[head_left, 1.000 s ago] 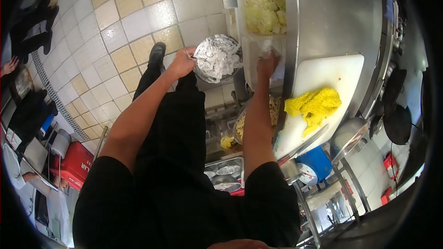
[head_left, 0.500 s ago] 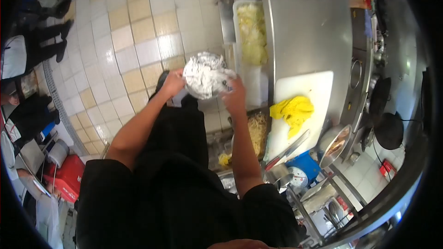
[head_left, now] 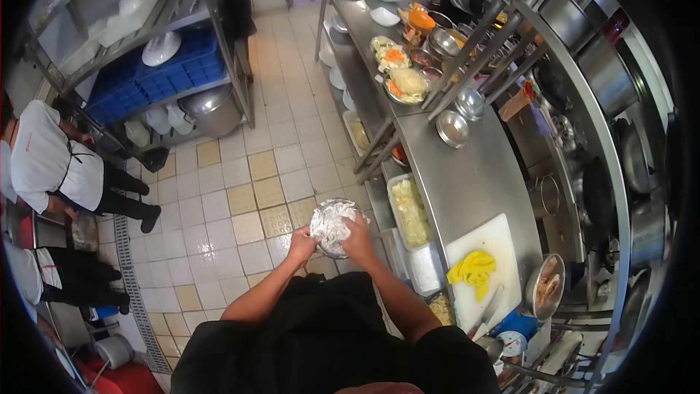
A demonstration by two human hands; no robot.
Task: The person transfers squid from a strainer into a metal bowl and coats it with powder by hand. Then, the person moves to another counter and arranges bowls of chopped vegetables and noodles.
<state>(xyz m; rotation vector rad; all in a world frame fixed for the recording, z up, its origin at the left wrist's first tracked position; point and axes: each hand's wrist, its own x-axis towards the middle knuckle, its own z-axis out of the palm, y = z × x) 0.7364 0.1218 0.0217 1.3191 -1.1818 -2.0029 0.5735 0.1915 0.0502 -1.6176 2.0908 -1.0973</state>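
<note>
A round metal bowl (head_left: 326, 250) is held in front of my body, above the tiled floor. It is filled with pale pieces of food coated in white (head_left: 332, 220), like flour or batter. My left hand (head_left: 301, 246) grips the bowl's left rim, fingers closed around it. At the right side my right hand (head_left: 357, 239) reaches into the bowl, its curled fingers among the coated pieces and partly hidden by them.
Right of me runs a steel counter (head_left: 474, 175) with a white cutting board (head_left: 503, 248), a yellow cloth (head_left: 474, 271) and a knife (head_left: 492, 306). Tubs of cut vegetables (head_left: 410, 211) sit beneath its edge. Two people stand at left, one in a white shirt (head_left: 58, 157). Shelving (head_left: 146, 29) stands behind.
The view has tilted up, showing more of the room ahead. My right hand has moved from the bowl's right edge into the coated pieces. My left hand keeps its hold on the rim.
</note>
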